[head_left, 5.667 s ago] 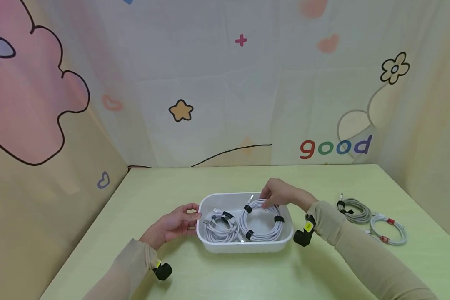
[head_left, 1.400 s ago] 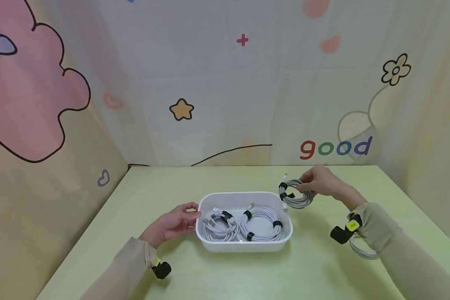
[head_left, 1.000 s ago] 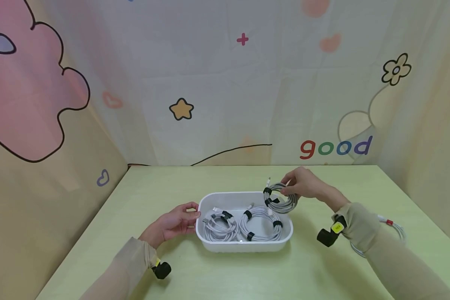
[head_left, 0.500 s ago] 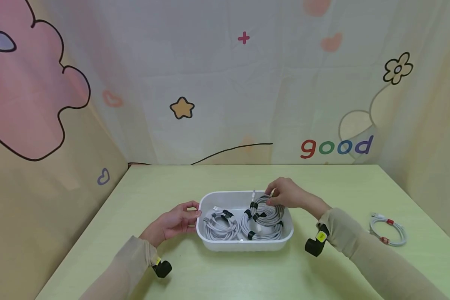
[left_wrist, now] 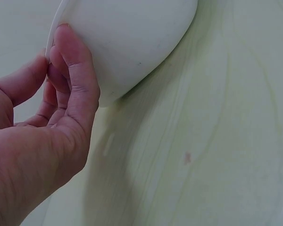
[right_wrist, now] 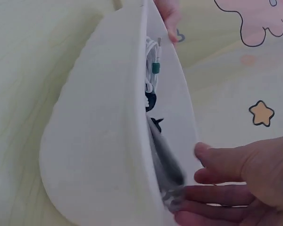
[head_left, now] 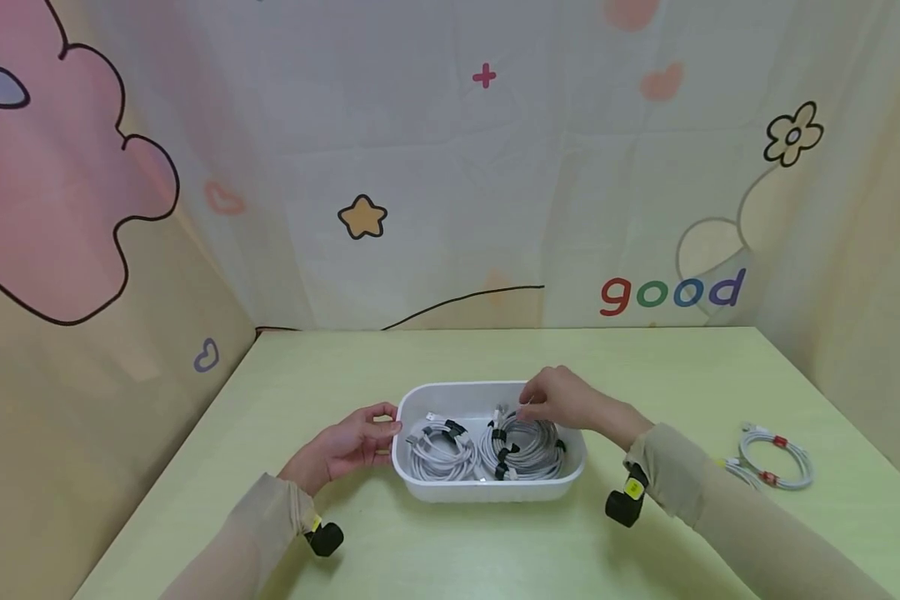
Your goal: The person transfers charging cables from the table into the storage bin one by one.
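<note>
From the head camera, a white tray (head_left: pixel 487 492) sits mid-table on the pale green table (head_left: pixel 420 358), and the right hand (head_left: pixel 558 400) reaches over its right half, fingertips down on a grey coiled cable (head_left: pixel 528 437) that lies on top of a larger white coil with black straps; whether the fingers pinch it or merely touch it cannot be told here. A smaller white coil (head_left: pixel 438 442) lies in the tray's left half. The left hand (head_left: pixel 348 446) grips the tray's left rim, thumb above and fingers against the wall. Well apart to the right, another white cable with red ties (head_left: pixel 776 454) lies on the table. The left wrist view shows the left hand's fingers (left_wrist: pixel 73 80) curled against the tray's outer wall (left_wrist: pixel 132 42), thumb at the rim (a light pinch). The right wrist view looks along the tray's side (right_wrist: pixel 99 155): the right hand's fingers (right_wrist: pixel 217 195) extend nearly straight, tips meeting the blurred grey cable (right_wrist: pixel 167 162) inside.
</note>
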`<state>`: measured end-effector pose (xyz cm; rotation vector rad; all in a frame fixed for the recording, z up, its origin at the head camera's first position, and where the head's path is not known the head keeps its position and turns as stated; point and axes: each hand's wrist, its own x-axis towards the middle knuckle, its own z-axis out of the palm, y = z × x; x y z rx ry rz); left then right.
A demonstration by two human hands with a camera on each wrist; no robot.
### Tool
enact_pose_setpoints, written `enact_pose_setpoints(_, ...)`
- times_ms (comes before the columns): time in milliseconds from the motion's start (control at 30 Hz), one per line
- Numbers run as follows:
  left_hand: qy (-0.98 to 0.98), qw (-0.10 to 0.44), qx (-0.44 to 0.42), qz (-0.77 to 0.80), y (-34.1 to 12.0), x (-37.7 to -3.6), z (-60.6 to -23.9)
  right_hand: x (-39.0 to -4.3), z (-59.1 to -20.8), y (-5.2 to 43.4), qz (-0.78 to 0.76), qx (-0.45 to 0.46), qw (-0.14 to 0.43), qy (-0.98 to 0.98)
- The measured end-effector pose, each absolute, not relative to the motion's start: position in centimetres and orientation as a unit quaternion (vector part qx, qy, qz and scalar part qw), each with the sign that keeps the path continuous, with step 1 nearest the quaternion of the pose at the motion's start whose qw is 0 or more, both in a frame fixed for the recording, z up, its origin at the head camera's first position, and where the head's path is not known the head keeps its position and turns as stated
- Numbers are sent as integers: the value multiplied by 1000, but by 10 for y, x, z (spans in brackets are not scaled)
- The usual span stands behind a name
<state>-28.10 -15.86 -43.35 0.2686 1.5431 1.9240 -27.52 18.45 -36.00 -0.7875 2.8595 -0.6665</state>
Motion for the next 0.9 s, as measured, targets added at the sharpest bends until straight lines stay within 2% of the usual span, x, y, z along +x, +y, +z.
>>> enact_pose_setpoints(200, 587, 326, 110, 733, -157, -280, -438, -261, -347, 213, -235, -245, -26, 940)
enact_pose_setpoints(467, 609, 313, 106, 721, -163, -280, -444, -255, -340, 287, -220, -186, -65, 955)
enact_pose_setpoints(567, 606, 313, 108, 723, -165, -279, -443, -252, -340, 315, -207, -164, -38, 964)
enact_pose_setpoints(900, 587, 319, 115, 735, -159, -282, -439, -234, -364, 372, -145, -138, 124, 972)
